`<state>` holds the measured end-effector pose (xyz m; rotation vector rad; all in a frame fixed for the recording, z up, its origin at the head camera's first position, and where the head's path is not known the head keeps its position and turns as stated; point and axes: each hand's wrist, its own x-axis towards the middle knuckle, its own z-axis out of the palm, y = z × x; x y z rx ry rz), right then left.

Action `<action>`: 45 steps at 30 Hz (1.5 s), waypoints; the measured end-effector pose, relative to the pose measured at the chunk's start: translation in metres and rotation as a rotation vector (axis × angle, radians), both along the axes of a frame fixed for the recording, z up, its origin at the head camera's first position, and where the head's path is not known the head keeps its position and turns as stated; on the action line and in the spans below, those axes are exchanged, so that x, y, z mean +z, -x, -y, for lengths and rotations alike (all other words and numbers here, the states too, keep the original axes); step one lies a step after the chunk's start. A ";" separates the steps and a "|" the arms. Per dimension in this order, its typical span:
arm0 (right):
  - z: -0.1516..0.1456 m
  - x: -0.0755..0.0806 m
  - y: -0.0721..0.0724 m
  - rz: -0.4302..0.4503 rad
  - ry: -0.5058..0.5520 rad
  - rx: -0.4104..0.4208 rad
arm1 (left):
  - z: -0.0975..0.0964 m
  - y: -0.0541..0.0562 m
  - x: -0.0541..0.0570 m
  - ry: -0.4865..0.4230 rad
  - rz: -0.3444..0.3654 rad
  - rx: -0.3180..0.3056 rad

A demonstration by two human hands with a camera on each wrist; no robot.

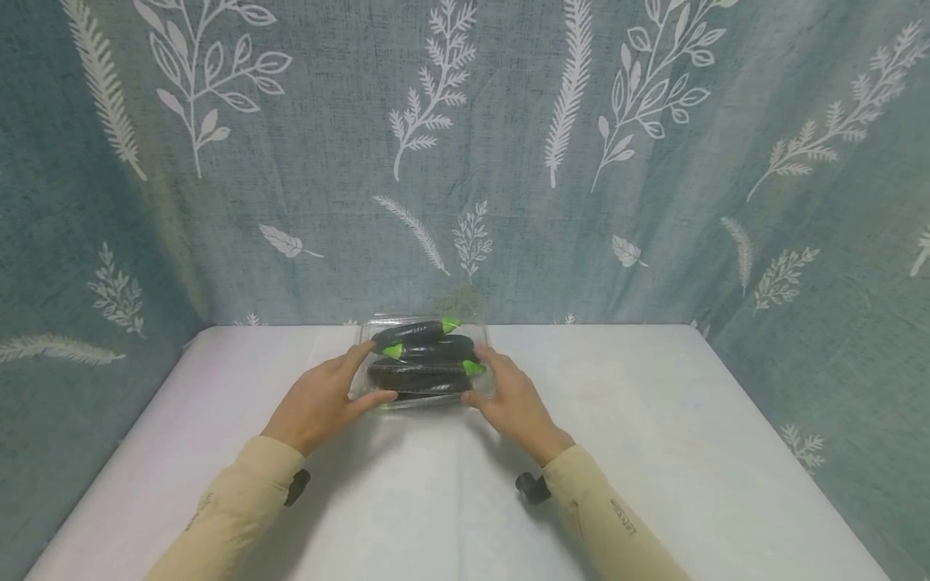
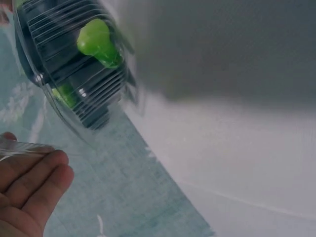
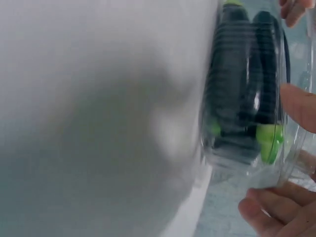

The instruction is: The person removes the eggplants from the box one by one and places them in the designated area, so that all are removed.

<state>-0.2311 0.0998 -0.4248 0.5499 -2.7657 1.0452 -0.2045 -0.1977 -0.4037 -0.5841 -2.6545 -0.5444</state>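
Several dark eggplants (image 1: 417, 378) with bright green caps lie stacked sideways in a clear plastic container (image 1: 429, 403) at the table's far edge. My left hand (image 1: 323, 399) grips the container's left side, thumb at the front corner and fingers toward the back. In the left wrist view, clear plastic crosses the left fingers (image 2: 47, 173). My right hand (image 1: 517, 401) grips the right side, its thumb (image 3: 300, 106) near the rim and its fingers (image 3: 274, 207) around the end. Reflections blur where the lid's edges lie.
A white cloth covers the table (image 1: 654, 452). Grey-green curtains (image 1: 508, 242) with white leaf prints stand behind it and at both sides. The container is close to the back curtain. Beige sleeves (image 1: 232, 500) cover both forearms, and a small black device (image 1: 534, 488) is at the right wrist.
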 end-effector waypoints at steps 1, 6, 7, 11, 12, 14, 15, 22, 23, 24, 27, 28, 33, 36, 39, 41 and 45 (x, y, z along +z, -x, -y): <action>-0.001 0.001 0.000 -0.015 -0.025 0.012 | 0.000 0.000 0.000 -0.005 0.008 0.003; -0.007 0.003 0.001 -0.133 -0.137 0.101 | 0.001 -0.001 -0.001 -0.029 0.033 0.005; -0.008 0.003 0.001 -0.160 -0.161 0.115 | 0.001 -0.001 -0.002 -0.033 0.036 0.003; -0.011 0.004 0.000 -0.277 -0.247 0.142 | 0.002 0.000 -0.003 -0.047 0.058 -0.001; -0.012 0.005 0.000 -0.302 -0.264 0.147 | 0.003 0.000 -0.003 -0.050 0.067 -0.001; -0.013 0.006 0.000 -0.347 -0.288 0.155 | 0.003 0.000 -0.004 -0.054 0.084 0.001; -0.014 0.006 0.000 -0.368 -0.297 0.159 | 0.004 0.000 -0.004 -0.053 0.089 0.001; -0.014 0.003 0.000 -0.478 -0.375 0.170 | 0.005 0.001 -0.005 -0.054 0.110 -0.006; -0.014 0.002 0.000 -0.475 -0.388 0.167 | 0.005 0.001 -0.005 -0.054 0.113 -0.007; -0.013 0.002 0.000 -0.470 -0.401 0.165 | 0.005 0.001 -0.005 -0.055 0.114 -0.008; -0.012 0.001 -0.001 -0.454 -0.448 0.154 | 0.004 0.001 -0.006 -0.057 0.114 -0.008; -0.012 0.001 -0.001 -0.452 -0.465 0.151 | 0.004 0.001 -0.006 -0.058 0.114 -0.007; -0.011 0.002 -0.003 -0.467 -0.529 0.138 | 0.004 0.001 -0.005 -0.062 0.115 -0.005; -0.011 0.001 -0.003 -0.486 -0.528 0.147 | 0.005 -0.001 -0.004 -0.069 0.118 -0.008; -0.010 -0.001 -0.002 -0.517 -0.518 0.165 | 0.006 -0.002 -0.004 -0.080 0.111 -0.012; -0.010 -0.002 -0.001 -0.548 -0.521 0.173 | 0.007 -0.002 -0.005 -0.084 0.107 -0.014; -0.011 -0.004 -0.001 -0.616 -0.552 0.169 | 0.008 0.001 -0.007 -0.083 0.105 -0.020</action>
